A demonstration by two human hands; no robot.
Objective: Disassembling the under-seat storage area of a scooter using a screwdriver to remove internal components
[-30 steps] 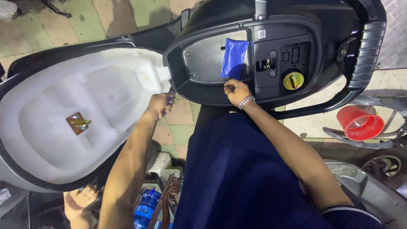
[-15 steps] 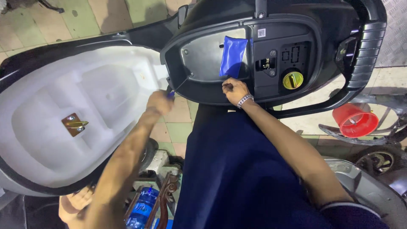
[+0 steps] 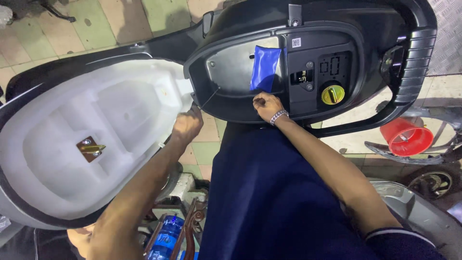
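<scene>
A scooter stands with its seat lifted, the white seat underside (image 3: 72, 144) lying to the left. The black under-seat compartment (image 3: 231, 108) holds a blue pouch (image 3: 264, 67) and a yellow round cap (image 3: 333, 94). My left hand (image 3: 187, 126) is closed around a thin metal tool (image 3: 210, 98) whose tip points into the compartment's left side near the seat hinge. My right hand (image 3: 267, 106), with a bracelet on the wrist, has its fingers curled on the compartment's front rim just below the blue pouch.
A brass-coloured latch (image 3: 91, 148) sits on the seat underside. A red bucket (image 3: 406, 137) and a wheel (image 3: 433, 180) are at the right. A blue bottle (image 3: 166, 238) lies low among the parts beneath. Tiled floor (image 3: 96, 24) runs behind.
My left hand has shifted slightly up toward the hinge, and the thin tool now shows reaching into the compartment. My right hand stays on the rim.
</scene>
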